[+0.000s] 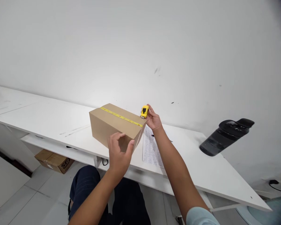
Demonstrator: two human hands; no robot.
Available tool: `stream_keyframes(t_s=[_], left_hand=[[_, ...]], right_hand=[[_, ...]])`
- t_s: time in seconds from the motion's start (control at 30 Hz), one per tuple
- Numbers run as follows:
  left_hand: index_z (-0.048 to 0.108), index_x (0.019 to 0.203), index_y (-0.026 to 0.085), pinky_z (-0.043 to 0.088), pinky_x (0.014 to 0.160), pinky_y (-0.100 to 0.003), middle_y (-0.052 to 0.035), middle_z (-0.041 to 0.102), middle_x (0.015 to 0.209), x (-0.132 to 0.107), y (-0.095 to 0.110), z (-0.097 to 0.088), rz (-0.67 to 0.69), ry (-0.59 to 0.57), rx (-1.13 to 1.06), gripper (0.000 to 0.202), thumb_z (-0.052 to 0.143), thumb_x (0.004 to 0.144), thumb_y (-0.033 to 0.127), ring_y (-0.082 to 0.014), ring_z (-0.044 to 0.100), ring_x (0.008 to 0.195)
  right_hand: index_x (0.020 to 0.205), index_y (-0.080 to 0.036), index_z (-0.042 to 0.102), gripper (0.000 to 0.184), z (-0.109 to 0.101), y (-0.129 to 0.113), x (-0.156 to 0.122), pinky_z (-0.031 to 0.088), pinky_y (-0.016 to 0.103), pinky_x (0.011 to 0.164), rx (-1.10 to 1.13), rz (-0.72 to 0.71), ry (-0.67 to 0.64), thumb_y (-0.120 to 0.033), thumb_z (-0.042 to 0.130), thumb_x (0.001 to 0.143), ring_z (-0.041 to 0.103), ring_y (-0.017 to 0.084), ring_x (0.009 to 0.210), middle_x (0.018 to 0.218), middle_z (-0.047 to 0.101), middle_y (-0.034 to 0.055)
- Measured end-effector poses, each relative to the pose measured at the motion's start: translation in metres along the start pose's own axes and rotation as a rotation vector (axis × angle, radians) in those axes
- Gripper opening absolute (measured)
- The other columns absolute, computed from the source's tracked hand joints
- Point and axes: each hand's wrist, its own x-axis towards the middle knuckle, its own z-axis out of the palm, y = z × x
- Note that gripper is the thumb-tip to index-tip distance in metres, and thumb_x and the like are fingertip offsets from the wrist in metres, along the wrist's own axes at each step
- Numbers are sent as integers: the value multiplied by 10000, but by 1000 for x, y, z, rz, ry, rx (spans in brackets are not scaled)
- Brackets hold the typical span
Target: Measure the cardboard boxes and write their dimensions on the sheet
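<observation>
Gripping yellow tape measure [144, 111], right hand [153, 118] curled round it at right end of cardboard box [100, 128] on white desk [49, 114]; yellow blade [121, 117] stretched along box top. Left hand [118, 154] half-open, holding nothing, at box's near face; can't tell if touching.

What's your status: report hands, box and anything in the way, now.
Left hand open by box front, contact unclear. Right hand gripping yellow tape measure. Yellow strip across box top. Bottle off right, apart from box.

Right fingers [151, 111] hold the yellow tape measure [144, 111].
</observation>
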Motion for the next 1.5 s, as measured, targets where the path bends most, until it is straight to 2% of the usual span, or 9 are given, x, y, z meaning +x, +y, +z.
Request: stream_keyframes(t_s=[0.13, 0.33, 0.53, 0.6, 0.73, 0.83, 1.03, 1.23, 1.5], left_hand=[[613, 1168, 294, 373, 1115, -566, -138, 652, 1316, 8, 3, -3, 312, -114, 249, 271, 597, 944, 445, -347, 533, 1311], [663, 1174, 294, 238, 1152, -665, -115, 708, 1300, 42, 22, -3, 326, -298, 453, 324, 553, 964, 514, -381, 606, 1206], [633, 1296, 224, 294, 1140, -646, -160, 714, 1274, 82, 49, 5, 353, -452, 553, 518, 632, 919, 579, -400, 646, 1188], [634, 1289, 220, 307, 1152, -593, -141, 744, 1219, 83, 49, 7, 493, -395, 559, 501, 658, 917, 555, -355, 683, 1128], [639, 1260, 176, 364, 1116, -436, -73, 794, 1048, 73, 43, 2, 940, -62, 537, 335, 614, 981, 360, -212, 722, 884], [653, 1205, 176, 397, 1085, -417, -52, 802, 1021, 68, 42, -13, 1094, 94, 544, 289, 641, 937, 281, -206, 710, 887], [675, 1118, 236, 447, 1051, -434, -36, 798, 1097, 69, 28, -51, 1145, 163, 519, 332, 695, 811, 110, -209, 694, 931], [696, 1105, 209, 495, 918, -380, -22, 803, 1064, 68, 2, -51, 1122, -144, 548, 222, 704, 892, 149, -208, 692, 956], [699, 1210, 175, 497, 900, -379, -77, 770, 1185, 61, -3, -45, 972, -320, 533, 307, 613, 996, 377, -230, 669, 1095]], right_hand=[[1056, -321, 704, 282, -1, -4, -4, 587, 312, 834, 6, -20, 2, -135, 629, 857, 701, 121, 816, 875, 773, -73], [1031, -299, 711, 234, 9, -22, -16, 582, 336, 864, -122, -79, -33, -230, 743, 810, 698, 149, 836, 837, 736, -52], [1087, -302, 753, 332, 35, -48, -64, 565, 339, 869, -400, -284, -92, -462, 814, 803, 671, 180, 906, 995, 744, 1], [1121, -316, 748, 355, 48, -55, -87, 571, 327, 843, -433, -330, -87, -520, 782, 833, 669, 182, 929, 1038, 743, 8], [1140, -348, 747, 292, 72, -62, -129, 570, 265, 816, -367, -344, -114, -494, 748, 887, 675, 142, 947, 1092, 747, -12], [1142, -374, 754, 257, 80, -65, -142, 569, 235, 765, -320, -348, -173, -443, 758, 894, 672, 114, 863, 1026, 752, -34], [1129, -397, 743, 299, 39, -67, -83, 585, 268, 823, -173, -369, -195, -375, 805, 838, 694, 124, 932, 1062, 759, -58], [996, -364, 698, 234, -15, -35, 3, 561, 276, 877, 13, -189, -81, -201, 735, 831, 699, 102, 971, 1021, 760, -89], [1026, -302, 712, 275, -14, -3, 10, 586, 263, 747, 5, -49, -124, -181, 747, 782, 706, 132, 849, 943, 773, -35]])
